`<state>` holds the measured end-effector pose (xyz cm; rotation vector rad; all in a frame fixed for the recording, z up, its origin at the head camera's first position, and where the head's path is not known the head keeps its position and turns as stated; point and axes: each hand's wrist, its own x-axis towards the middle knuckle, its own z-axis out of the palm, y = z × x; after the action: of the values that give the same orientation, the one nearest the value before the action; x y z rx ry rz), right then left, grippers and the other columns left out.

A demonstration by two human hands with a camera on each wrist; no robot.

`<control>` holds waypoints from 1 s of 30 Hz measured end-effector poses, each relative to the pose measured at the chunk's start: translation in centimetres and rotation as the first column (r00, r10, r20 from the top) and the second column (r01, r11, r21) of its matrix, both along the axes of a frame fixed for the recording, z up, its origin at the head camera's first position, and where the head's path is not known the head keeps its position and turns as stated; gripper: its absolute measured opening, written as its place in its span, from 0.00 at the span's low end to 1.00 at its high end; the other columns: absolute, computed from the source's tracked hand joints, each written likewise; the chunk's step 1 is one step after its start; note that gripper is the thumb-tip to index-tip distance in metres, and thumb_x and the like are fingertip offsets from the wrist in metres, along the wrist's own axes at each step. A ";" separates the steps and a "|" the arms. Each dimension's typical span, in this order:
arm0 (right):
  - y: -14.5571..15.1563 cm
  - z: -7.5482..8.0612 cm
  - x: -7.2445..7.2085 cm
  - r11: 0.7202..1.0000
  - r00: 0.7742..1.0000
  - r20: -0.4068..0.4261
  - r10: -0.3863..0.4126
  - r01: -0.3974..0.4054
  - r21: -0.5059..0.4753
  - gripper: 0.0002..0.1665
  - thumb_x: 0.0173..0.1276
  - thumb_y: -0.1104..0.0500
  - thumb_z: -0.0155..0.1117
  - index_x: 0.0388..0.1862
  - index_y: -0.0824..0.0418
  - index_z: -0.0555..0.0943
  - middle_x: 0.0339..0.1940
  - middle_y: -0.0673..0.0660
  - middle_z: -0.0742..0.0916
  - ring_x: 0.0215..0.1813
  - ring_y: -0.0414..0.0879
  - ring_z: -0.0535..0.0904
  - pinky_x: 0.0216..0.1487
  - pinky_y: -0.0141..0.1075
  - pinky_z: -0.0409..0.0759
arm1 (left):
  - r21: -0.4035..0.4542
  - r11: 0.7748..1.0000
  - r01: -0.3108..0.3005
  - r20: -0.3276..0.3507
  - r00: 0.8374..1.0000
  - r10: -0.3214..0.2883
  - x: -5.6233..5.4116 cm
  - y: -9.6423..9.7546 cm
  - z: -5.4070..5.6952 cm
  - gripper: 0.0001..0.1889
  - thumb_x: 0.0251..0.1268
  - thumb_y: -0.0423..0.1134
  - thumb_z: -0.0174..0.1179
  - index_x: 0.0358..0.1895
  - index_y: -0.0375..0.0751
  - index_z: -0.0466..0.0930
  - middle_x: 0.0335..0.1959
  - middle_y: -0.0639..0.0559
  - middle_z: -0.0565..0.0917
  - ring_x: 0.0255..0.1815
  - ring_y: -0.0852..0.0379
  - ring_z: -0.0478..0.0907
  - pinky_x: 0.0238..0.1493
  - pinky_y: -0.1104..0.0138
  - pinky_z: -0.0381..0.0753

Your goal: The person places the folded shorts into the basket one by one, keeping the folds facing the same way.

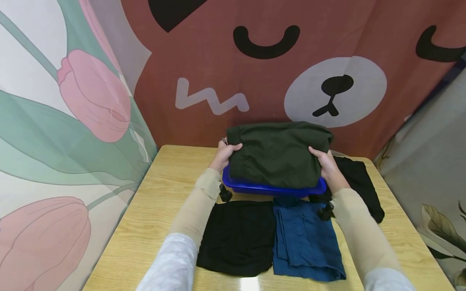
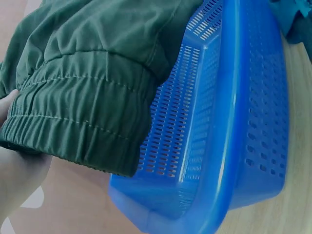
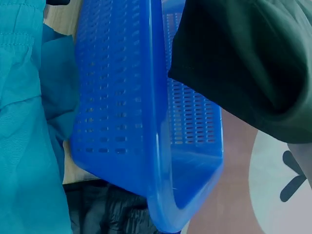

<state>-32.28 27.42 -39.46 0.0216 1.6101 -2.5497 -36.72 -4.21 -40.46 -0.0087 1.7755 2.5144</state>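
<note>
Dark green pants with an elastic waistband are held up, folded, above a blue plastic basket. My left hand grips them at the waistband end, thumb on the near side. At the other end my right hand pinches the cloth, thumb also in front; its fingers are hidden behind the fabric. The slotted inner wall of the basket shows below the pants in the left wrist view. From the right wrist, the pants overhang the basket's rim.
Folded black cloth and folded blue pants lie side by side in front of the basket. Another black garment lies right of it, partly behind my right arm. A bear-patterned curtain hangs behind the wooden table.
</note>
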 end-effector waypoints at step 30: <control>-0.3 -5.1 -1.8 0.960 0.991 0.087 -0.098 0.071 0.272 0.18 0.64 0.56 0.57 0.50 0.53 0.64 0.42 0.47 0.73 0.39 0.37 0.73 0.38 0.28 0.72 | -0.225 0.968 -0.110 -0.093 0.991 0.091 -10.0 0.5 -15.0 0.30 0.44 0.27 0.67 0.55 0.38 0.68 0.48 0.47 0.75 0.48 0.54 0.70 0.50 0.65 0.69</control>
<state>-34.11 27.16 -44.51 0.2450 1.9399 -2.3250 -46.72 -3.70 -55.47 -0.0064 2.1421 2.3901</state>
